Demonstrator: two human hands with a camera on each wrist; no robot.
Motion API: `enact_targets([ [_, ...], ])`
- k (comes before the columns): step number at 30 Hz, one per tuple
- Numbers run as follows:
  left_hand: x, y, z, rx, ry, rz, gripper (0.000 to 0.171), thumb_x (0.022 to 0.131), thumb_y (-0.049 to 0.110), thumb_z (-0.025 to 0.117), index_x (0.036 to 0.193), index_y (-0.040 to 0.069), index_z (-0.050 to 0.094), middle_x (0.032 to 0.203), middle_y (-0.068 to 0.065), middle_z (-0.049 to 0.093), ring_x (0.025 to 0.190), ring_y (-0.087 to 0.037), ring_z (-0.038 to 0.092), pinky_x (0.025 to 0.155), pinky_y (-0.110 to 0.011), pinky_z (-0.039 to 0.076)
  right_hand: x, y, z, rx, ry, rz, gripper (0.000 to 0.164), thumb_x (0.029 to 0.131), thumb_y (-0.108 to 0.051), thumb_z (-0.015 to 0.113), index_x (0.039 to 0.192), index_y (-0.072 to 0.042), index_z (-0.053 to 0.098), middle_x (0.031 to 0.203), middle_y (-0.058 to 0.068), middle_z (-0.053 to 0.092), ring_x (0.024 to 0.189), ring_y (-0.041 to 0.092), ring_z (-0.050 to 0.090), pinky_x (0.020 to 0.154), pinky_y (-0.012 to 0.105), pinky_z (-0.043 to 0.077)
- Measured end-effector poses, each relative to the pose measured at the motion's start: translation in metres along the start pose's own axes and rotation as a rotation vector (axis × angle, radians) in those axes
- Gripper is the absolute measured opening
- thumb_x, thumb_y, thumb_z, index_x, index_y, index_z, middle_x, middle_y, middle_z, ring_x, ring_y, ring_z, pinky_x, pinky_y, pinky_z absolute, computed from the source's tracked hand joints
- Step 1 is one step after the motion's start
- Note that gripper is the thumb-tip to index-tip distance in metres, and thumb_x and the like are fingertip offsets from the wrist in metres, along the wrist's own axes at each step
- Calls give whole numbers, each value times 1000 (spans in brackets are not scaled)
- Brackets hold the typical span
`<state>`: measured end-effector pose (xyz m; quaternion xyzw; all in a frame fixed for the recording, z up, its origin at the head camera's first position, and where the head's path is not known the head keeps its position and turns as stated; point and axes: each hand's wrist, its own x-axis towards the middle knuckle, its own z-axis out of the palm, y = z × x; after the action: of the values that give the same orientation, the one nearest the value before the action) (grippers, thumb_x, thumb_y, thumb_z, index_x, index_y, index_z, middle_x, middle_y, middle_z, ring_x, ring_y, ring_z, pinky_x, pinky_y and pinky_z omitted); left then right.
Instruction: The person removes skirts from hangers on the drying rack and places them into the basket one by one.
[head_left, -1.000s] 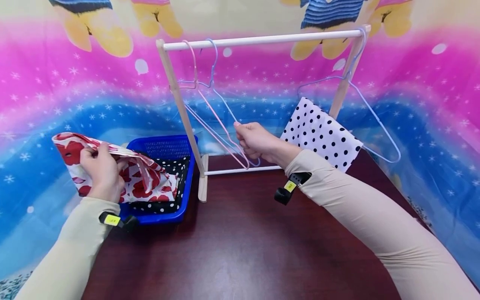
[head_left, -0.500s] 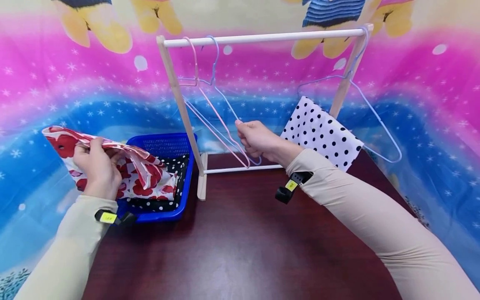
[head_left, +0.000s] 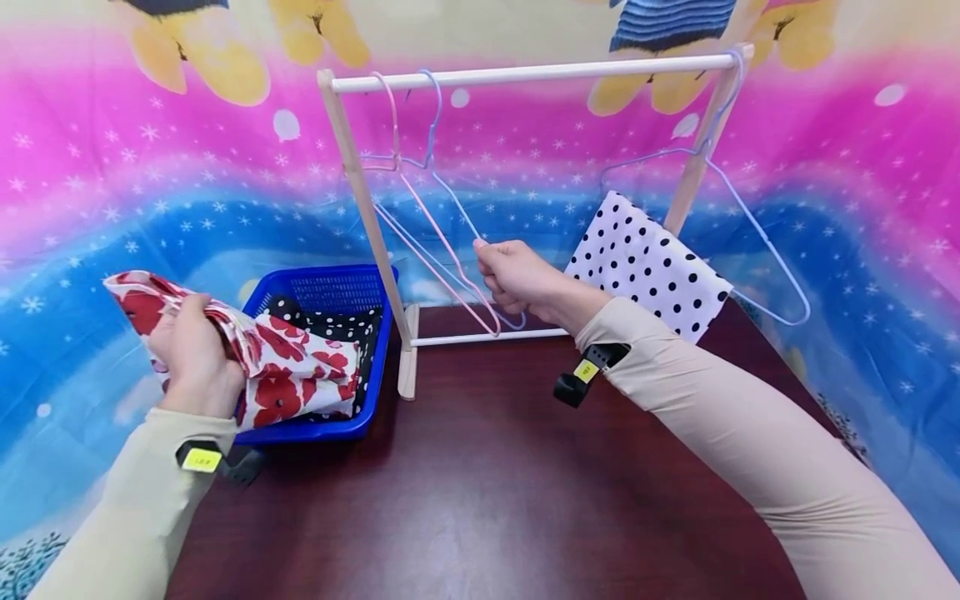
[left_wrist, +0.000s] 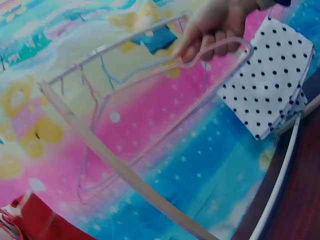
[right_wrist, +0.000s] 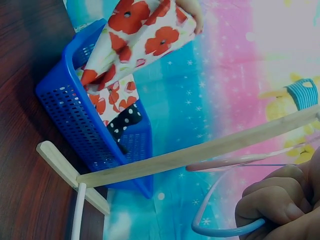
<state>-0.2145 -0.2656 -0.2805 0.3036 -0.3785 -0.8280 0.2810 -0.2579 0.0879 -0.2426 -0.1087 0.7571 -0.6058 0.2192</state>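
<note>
My left hand [head_left: 197, 354] grips a folded white cloth with red flowers [head_left: 300, 375], one end bunched in the fingers. Its lower part hangs over the blue basket [head_left: 326, 431], in front of a black cloth with white dots [head_left: 363, 333] inside. My right hand [head_left: 519, 271] pinches the side of a blue hanger [head_left: 454, 204], whose hook stays over the rack's top bar. Just left of it hangs a pink hanger [head_left: 420, 200] from the same bar. In the right wrist view the fingers are curled round the blue hanger [right_wrist: 215, 232].
A wooden rack [head_left: 357, 192] with a white top bar [head_left: 540, 73] stands on the dark table [head_left: 480, 475]. At its right end another blue hanger [head_left: 757, 229] carries a white cloth with black dots [head_left: 645, 267]. A printed curtain [head_left: 187, 217] surrounds the table.
My left wrist has turned, and the flowered cloth has tilted, its folds gathered closer round the hand. More of the black dotted cloth shows behind it. The right hand keeps its hold.
</note>
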Motion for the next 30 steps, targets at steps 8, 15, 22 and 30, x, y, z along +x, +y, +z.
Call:
enact_targets([
  [8, 29, -43, 28, 52, 19, 85, 30, 99, 7, 54, 74, 12, 38, 74, 2, 37, 52, -11, 40, 46, -21, 31, 0, 2, -2, 9, 8, 6, 51, 111, -42, 32, 69, -12, 31, 54, -5, 25, 42, 8, 17, 43, 22, 15],
  [15, 57, -68, 35, 231, 106, 35, 22, 104, 30, 55, 90, 19, 43, 91, 6, 43, 73, -7, 46, 64, -19, 36, 0, 1, 0, 25, 5, 6, 52, 111, -42, 31, 68, -12, 30, 54, -5, 26, 42, 7, 17, 43, 21, 15],
  [22, 71, -80, 33, 373, 87, -94, 11, 106, 31, 49, 102, 21, 47, 94, 4, 60, 69, -8, 66, 60, -19, 49, 1, 1, 0, 24, 6, 1, 51, 111, -42, 31, 70, -12, 32, 54, -5, 26, 42, 8, 18, 43, 22, 15],
  [30, 81, -88, 29, 493, 58, -180, 41, 107, 35, 46, 145, 24, 38, 109, 8, 60, 90, -5, 66, 70, -16, 51, 0, 1, 0, 15, 7, -9, 52, 111, -42, 31, 69, -12, 31, 53, -5, 26, 42, 8, 18, 43, 22, 15],
])
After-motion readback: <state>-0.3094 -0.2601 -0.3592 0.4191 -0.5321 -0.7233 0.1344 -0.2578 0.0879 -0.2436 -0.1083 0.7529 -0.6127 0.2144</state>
